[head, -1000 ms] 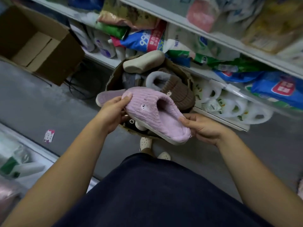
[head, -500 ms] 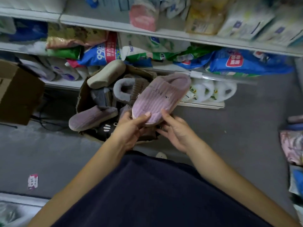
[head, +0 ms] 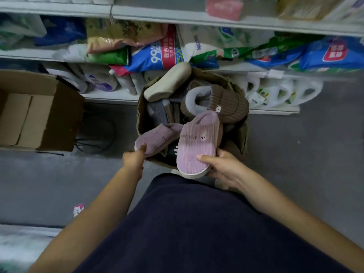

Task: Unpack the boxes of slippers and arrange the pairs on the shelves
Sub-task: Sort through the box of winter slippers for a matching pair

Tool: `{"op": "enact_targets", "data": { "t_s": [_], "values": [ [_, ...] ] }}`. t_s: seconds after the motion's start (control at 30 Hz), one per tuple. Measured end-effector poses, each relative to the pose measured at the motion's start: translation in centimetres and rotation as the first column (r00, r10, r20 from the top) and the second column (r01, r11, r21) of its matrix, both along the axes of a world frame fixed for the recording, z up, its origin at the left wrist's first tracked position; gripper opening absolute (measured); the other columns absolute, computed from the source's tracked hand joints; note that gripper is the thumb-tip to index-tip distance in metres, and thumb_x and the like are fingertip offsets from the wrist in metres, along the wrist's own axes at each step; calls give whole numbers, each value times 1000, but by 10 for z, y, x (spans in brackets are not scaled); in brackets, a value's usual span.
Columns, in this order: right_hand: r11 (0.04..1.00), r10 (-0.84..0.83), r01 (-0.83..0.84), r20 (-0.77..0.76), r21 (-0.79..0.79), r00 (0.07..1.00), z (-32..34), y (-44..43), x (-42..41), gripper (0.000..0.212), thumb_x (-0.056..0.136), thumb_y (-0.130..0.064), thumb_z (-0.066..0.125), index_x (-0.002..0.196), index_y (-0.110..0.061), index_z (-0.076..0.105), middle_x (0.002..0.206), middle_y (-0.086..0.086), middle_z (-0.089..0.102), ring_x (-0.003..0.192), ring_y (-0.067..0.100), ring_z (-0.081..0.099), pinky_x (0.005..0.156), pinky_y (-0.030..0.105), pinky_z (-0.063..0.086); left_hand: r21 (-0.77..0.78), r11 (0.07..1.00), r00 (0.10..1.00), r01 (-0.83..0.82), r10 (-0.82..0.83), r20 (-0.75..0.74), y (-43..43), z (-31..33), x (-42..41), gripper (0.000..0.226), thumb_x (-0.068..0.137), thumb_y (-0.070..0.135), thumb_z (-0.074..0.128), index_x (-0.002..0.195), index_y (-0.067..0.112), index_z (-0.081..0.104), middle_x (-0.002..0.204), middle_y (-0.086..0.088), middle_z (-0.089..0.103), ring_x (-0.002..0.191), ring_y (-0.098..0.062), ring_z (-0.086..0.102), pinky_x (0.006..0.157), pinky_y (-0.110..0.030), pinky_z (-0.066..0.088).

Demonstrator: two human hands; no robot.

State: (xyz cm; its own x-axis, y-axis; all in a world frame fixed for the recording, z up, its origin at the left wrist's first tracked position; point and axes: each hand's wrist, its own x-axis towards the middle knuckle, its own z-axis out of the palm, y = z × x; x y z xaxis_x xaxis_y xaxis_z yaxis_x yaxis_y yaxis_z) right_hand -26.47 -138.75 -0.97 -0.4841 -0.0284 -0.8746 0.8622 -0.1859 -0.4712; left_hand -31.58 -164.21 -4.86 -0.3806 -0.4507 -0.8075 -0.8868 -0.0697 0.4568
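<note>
Slipper point(head: 197, 146) gripped in my right hand point(head: 221, 167), my left hand point(head: 134, 160) pinches the matching slipper point(head: 155, 137), presumably to join the pair.

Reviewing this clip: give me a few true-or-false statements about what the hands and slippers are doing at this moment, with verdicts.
1. The right hand holds a purple slipper by its toe end. True.
2. The left hand hangs free, away from any slipper. False: it grips the toe of a second purple slipper, which rests at the rim of the slipper box.
3. A brown slipper lies in the slipper box. True.
4. The cardboard box on the left is packed with slippers. False: no slippers show in it.
</note>
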Motion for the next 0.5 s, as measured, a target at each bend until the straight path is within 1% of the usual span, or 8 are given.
{"op": "enact_targets", "data": {
  "t_s": [0.1, 0.13, 0.17, 0.23, 0.27, 0.37, 0.43, 0.5],
  "values": [
    [997, -46, 43, 46, 68, 998, -7, -16, 12, 42, 81, -12, 81, 118, -17, 61, 113, 6, 74, 97, 22, 73, 72, 35, 61, 150, 987, 996, -62, 51, 73, -28, -28, -5, 71, 92, 42, 71, 148, 7, 43, 139, -10, 53, 123, -31, 54, 94, -45, 50],
    [994, -36, 30, 55, 103, 998, -8, -19, 14, 46, 76, -17, 85, 116, -20, 61, 112, 6, 74, 94, 22, 73, 66, 34, 61, 188, 980, 996, -61, 49, 68, -33, -35, -7, 66, 94, 40, 70, 146, 9, 46, 139, -9, 54, 123, -28, 55, 92, -42, 49],
    [992, -15, 6, 71, 130, 997, -7, -21, 15, 55, 67, -26, 89, 115, -22, 62, 111, 6, 75, 92, 24, 74, 66, 36, 62, 211, 976, 997, -47, 33, 69, -36, -41, -10, 61, 95, 39, 69, 144, 10, 49, 140, -8, 56, 121, -25, 57, 90, -40, 48],
    [986, -3, -15, 108, 167, 994, -9, -26, 17, 73, 49, -39, 91, 116, -26, 64, 107, 3, 76, 94, 28, 74, 83, 51, 61, 219, 976, 997, -2, -14, 72, -37, -46, -14, 53, 96, 37, 68, 139, 10, 54, 138, -9, 60, 114, -21, 60, 88, -37, 49],
    [986, -23, 5, 106, 165, 994, -10, -29, 18, 75, 47, -39, 91, 117, -25, 64, 108, 2, 76, 97, 29, 74, 91, 55, 57, 212, 977, 997, 11, -27, 70, -37, -48, -17, 50, 95, 36, 69, 137, 10, 55, 136, -10, 61, 112, -20, 61, 88, -37, 51],
    [990, -93, 81, 99, 117, 991, -10, -39, 17, 64, 68, -24, 90, 125, -19, 61, 113, 2, 75, 102, 23, 73, 97, 49, 55, 180, 984, 999, -1, -8, 49, -32, -45, -25, 48, 93, 29, 73, 130, 3, 57, 127, -12, 64, 108, -25, 66, 87, -37, 58],
    [991, -106, 96, 104, 97, 989, -12, -43, 15, 74, 61, -27, 91, 127, -20, 60, 113, 2, 75, 103, 23, 73, 98, 49, 54, 188, 982, 999, -18, 10, 42, -28, -41, -28, 40, 94, 23, 72, 123, 1, 55, 119, -14, 63, 105, -27, 67, 89, -38, 59],
    [991, -114, 106, 104, 83, 988, -12, -45, 14, 84, 49, -34, 92, 125, -22, 59, 112, 1, 75, 103, 23, 73, 99, 50, 53, 228, 971, 997, -71, 63, 41, -24, -33, -29, 38, 96, 16, 69, 127, 1, 53, 118, -16, 63, 100, -29, 66, 85, -39, 59]
  ]
}}
